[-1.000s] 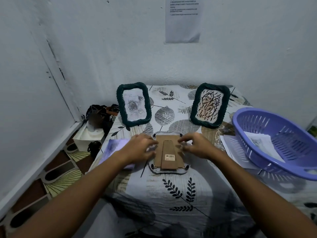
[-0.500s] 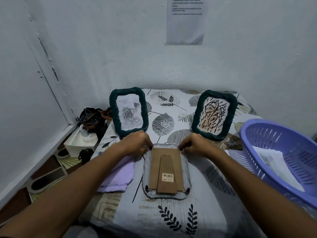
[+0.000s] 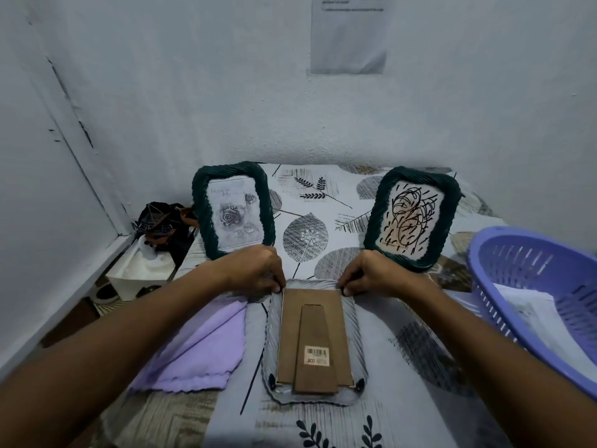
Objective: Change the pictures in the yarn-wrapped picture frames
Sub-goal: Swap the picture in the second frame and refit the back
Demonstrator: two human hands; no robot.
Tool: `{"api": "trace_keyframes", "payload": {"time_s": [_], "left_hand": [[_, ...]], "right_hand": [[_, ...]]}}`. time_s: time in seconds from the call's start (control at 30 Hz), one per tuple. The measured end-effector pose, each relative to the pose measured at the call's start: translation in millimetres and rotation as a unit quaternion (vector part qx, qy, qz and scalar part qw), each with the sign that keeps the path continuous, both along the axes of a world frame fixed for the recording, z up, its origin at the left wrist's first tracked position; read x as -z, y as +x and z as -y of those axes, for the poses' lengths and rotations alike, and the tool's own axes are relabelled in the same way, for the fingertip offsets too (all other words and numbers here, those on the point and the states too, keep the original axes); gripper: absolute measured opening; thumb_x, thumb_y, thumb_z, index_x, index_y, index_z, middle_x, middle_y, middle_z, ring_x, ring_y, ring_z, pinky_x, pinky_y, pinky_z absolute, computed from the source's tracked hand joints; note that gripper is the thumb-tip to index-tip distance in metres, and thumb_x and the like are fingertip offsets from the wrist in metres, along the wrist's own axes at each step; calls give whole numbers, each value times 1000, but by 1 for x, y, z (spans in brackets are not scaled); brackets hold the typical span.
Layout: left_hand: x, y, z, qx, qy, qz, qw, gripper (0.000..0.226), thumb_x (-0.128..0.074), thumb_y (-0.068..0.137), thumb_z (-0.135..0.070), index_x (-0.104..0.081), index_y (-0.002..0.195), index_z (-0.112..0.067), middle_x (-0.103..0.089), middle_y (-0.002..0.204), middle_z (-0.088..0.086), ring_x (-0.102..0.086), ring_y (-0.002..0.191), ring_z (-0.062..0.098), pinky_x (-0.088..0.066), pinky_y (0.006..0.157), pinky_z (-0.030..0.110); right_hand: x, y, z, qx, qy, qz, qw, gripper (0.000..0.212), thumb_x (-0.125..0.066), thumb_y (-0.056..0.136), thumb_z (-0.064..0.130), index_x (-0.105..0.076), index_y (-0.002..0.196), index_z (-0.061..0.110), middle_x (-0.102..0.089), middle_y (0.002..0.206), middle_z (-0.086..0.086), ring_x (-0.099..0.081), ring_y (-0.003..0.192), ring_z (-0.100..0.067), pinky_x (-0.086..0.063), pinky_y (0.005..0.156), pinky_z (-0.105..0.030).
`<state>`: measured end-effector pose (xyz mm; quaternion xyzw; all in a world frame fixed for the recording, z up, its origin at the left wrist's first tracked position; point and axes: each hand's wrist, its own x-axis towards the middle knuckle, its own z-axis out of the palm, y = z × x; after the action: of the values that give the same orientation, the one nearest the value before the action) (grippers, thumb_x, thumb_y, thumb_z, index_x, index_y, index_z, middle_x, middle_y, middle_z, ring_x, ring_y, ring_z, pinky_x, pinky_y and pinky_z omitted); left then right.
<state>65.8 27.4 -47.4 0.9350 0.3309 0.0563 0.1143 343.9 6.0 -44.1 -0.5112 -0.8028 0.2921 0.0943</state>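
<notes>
Both hands pinch at the far corners of the face-down frame: the left hand has its fingers curled at the far left corner of the brown backing board, and the right hand mirrors it at the far right corner, fingertips tucked against the board's top edge. Whether they grip small retaining tabs or the board itself is hidden under the knuckles. This frame lies flat on the leaf-print tablecloth directly before the person, back upward with its folded stand and barcode sticker showing, which gives access to the backing, so I judge the step to be working the backing at its top corners. Two dark green yarn-wrapped frames stand upright behind it, the rose picture frame on the left and the scribble picture frame on the right, both facing the person, well clear of the work. A lilac cloth lies just left of the flat frame, and a purple basket holding printed sheets sits at the right, probably within reach for the swaps.
</notes>
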Motion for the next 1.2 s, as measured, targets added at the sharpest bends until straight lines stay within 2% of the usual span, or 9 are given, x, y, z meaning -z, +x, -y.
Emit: {"api": "trace_keyframes", "payload": {"time_s": [0.13, 0.23, 0.33, 0.47, 0.63, 0.8, 0.97, 1.1, 1.2], "left_hand": [[4, -2, -3, 24, 21, 8, 999, 12, -72, 81, -29, -77, 91, -24, -71, 86, -10, -56, 86, 8, -51, 72, 35], [11, -5, -3, 20, 28, 32, 999, 13, -71, 81, -32, -77, 90, -25, -70, 83, -11, -51, 82, 4, -48, 69, 29], [17, -6, -1, 0, 24, 68, 997, 12, -71, 80, -32, -77, 88, -25, -70, 80, -13, -53, 80, 6, -44, 68, 25], [20, -4, 2, -37, 10, 98, 994, 9, -78, 76, -28, -78, 84, -23, -70, 77, -11, -49, 76, 1, -35, 66, 16], [21, -1, 3, -107, -34, 103, 988, 10, -80, 75, -31, -78, 84, -26, -66, 79, -2, -59, 77, 12, -46, 68, 26], [17, 4, 4, -131, -72, 96, 984, 10, -81, 75, -26, -78, 83, -21, -63, 72, -14, -59, 71, -1, -39, 63, 7], [18, 5, 1, -153, -101, 93, 979, 7, -82, 74, -26, -77, 78, -23, -71, 72, -13, -65, 70, 3, -50, 67, 22], [15, 9, 3, -182, -120, 91, 972, 6, -82, 74, -24, -76, 76, -23, -68, 66, -17, -62, 65, -3, -50, 67, 22], [12, 13, 6, -196, -124, 78, 970, 6, -82, 74, -24, -76, 76, -24, -65, 63, -21, -61, 64, -6, -49, 67, 22]], "right_hand": [[4, 1, -2, 11, -7, -19, 1000, 18, -79, 74, 7, -78, 91, 13, -75, 83, 3, -66, 70, 3, -51, 70, -10], [6, -1, -2, 20, -9, -29, 999, 15, -79, 75, 9, -78, 88, 14, -74, 82, 4, -67, 72, 0, -53, 72, -13], [7, -2, -2, 29, -3, -34, 999, 12, -79, 75, 10, -77, 86, 14, -75, 83, 1, -69, 75, -6, -55, 74, -17], [8, -3, -2, 34, -7, -38, 999, 10, -79, 75, 11, -77, 84, 16, -75, 82, 2, -67, 73, -3, -54, 73, -16], [10, -2, -3, 36, -9, -41, 998, 9, -77, 77, 10, -77, 85, 16, -75, 83, 3, -68, 75, -4, -56, 75, -21], [11, -1, -3, 46, -17, -49, 998, 9, -76, 78, 9, -77, 84, 16, -75, 82, 2, -68, 74, -5, -56, 73, -20], [11, -1, -2, 52, -18, -46, 997, 9, -76, 78, 9, -77, 84, 15, -74, 82, 3, -68, 74, -4, -56, 73, -19], [12, -2, -2, 50, -13, -45, 998, 9, -76, 78, 9, -77, 83, 16, -74, 82, 3, -68, 74, -4, -54, 72, -17], [11, -3, -1, 52, -11, -44, 998, 9, -76, 77, 8, -77, 84, 14, -75, 82, 1, -69, 76, -7, -56, 75, -20]]}}
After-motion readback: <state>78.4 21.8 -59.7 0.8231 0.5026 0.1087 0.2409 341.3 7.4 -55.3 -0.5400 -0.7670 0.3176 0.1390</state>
